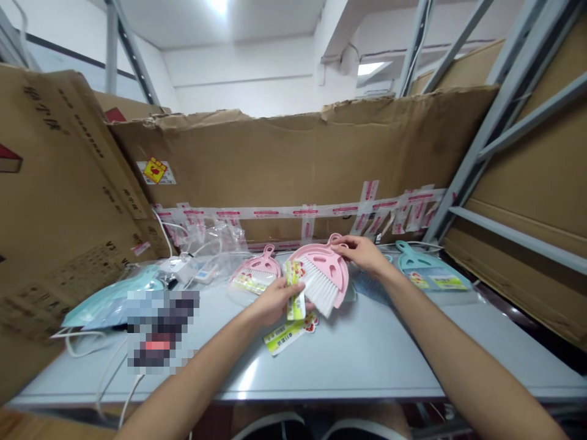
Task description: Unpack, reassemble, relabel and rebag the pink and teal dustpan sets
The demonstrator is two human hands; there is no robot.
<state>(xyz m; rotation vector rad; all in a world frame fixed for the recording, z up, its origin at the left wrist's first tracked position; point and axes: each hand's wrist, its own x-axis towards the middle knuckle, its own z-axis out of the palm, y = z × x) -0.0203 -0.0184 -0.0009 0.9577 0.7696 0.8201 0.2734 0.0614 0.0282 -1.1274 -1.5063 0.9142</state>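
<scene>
We have one pink dustpan (pixel 331 272) up off the counter (pixel 348 388), held in both hands, with its white-bristled brush (pixel 320 284) lying against the scoop. Our right hand (pixel 362 255) sits at the top of the dustpan, its fingers (pixel 343 243) curved over the rim near the handle, lightly spread rather than clenched. Our left hand (pixel 277 302) is closed around the brush, and a green-and-white card (pixel 294 290) stands upright against it, pressed in by the same grip.

As far as we can see, this is the only set in our hands. A second pink dustpan (pixel 259 271) lies just to the left with its own brush and a card on it, and a teal dustpan (pixel 424 272) lies further right with cards across it. Both are on the counter, apart from our hands. A loose card (pixel 290 335) lies on the counter just below our left hand, and a bluish plastic bag (pixel 107 304) lies well off to the left.

Near that bag are a white power strip (pixel 177 267) and its cables. A pixelated patch (pixel 160 330) hides whatever lies beside them, so we cannot tell what it is. Behind everything stands a cardboard sheet (pixel 298 156) with red-and-white tape (pixel 298 211) across it.
</scene>
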